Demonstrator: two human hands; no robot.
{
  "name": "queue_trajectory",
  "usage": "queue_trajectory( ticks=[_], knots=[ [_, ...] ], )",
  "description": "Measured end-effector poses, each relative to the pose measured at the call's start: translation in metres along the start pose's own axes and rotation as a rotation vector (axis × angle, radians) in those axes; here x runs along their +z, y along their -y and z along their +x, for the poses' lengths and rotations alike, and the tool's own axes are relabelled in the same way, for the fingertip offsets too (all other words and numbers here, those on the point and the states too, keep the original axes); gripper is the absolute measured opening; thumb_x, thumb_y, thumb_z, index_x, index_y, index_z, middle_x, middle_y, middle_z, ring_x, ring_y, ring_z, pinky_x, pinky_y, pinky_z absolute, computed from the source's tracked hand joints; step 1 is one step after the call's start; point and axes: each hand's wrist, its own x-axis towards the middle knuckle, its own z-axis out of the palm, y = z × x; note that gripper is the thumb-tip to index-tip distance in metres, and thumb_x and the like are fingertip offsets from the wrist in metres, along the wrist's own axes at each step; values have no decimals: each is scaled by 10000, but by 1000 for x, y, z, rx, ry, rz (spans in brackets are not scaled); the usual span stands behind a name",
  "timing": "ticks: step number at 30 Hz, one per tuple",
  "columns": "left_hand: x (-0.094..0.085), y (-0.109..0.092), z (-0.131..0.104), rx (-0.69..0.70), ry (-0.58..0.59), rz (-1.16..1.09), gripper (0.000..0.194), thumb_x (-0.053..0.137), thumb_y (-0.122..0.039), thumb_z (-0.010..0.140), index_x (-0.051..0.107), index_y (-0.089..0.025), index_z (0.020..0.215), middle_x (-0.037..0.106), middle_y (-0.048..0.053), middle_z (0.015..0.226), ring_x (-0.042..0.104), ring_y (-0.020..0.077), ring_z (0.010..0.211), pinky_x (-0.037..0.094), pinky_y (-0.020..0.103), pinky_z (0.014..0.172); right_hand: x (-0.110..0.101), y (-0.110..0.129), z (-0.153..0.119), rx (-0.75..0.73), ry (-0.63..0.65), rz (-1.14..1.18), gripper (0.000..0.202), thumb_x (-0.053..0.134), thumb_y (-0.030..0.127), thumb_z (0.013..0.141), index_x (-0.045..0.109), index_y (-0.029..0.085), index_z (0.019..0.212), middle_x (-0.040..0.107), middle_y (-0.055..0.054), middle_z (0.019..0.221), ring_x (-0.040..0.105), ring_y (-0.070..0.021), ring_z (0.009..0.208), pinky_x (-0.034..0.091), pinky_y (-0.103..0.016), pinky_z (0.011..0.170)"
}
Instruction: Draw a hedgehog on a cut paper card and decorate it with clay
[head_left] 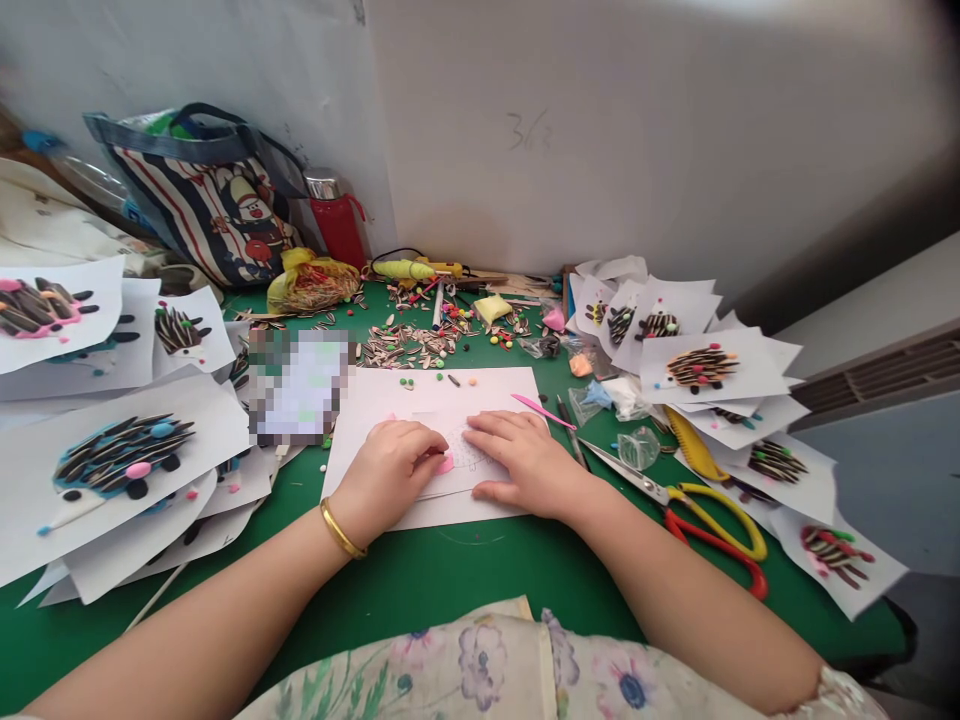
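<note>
My left hand point(396, 470), with a gold bangle at the wrist, is closed, its fingertips pressed together at a bit of pink clay point(447, 464) on a small sheet with a faint printed pattern point(466, 450). Part of the clay is hidden by the fingers. Flat over the right side of that sheet lies my right hand point(517, 462), fingers stretched out. Beneath both is a white sheet of paper point(435, 515). Small green balls point(406, 383), a sunflower seed point(454, 381) and an orange ball point(472, 381) sit along its upper part. A pink modelling tool point(541, 410) lies beside my right fingers.
Yellow-and-red scissors point(679, 500) lie to the right, beside stacked hedgehog pictures point(697, 368). More pictures point(127, 470) and a blurred phone point(300, 390) are at left. Loose seeds point(412, 340), a yellow glue gun point(420, 269), a bag point(202, 200) and a red bottle point(336, 225) stand behind.
</note>
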Motion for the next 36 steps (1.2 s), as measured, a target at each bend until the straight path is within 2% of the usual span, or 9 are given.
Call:
queue_trajectory(
  ticks=[4,11,16,21,36],
  knots=[
    [-1,-1,0,-19,17,15,114,623,-291,896,649,-203,828,706,9,831,644,208,839,429,399,879,0,0,0,1,0,7,695,723,517,817,515,237,1419,463,-111,1521,407,-307,1386,283,-535,1121],
    [0,4,-1,14,-30,-7,148,537,-237,935,680,-212,967,745,25,950,654,206,917,426,404,929,-1,0,1,7,10,11,702,727,521,813,516,233,1418,458,-106,1525,399,-301,1391,279,-529,1125],
    [0,2,1,11,25,15,130,583,-269,905,694,-216,860,735,22,861,654,206,849,429,402,901,-1,0,0,6,10,14,698,718,528,818,515,236,1419,458,-104,1525,396,-298,1394,273,-528,1129],
    [3,1,2,38,-6,59,137,603,-285,898,723,-236,854,715,32,852,637,208,847,421,391,842,-2,1,1,9,13,14,688,714,530,821,519,245,1416,463,-106,1522,402,-300,1391,279,-532,1126],
    [7,2,1,21,16,126,136,610,-289,901,741,-255,885,718,20,872,644,212,882,380,439,921,-2,0,1,3,13,15,683,707,532,827,519,239,1415,464,-113,1519,398,-304,1392,277,-535,1126]
  ],
)
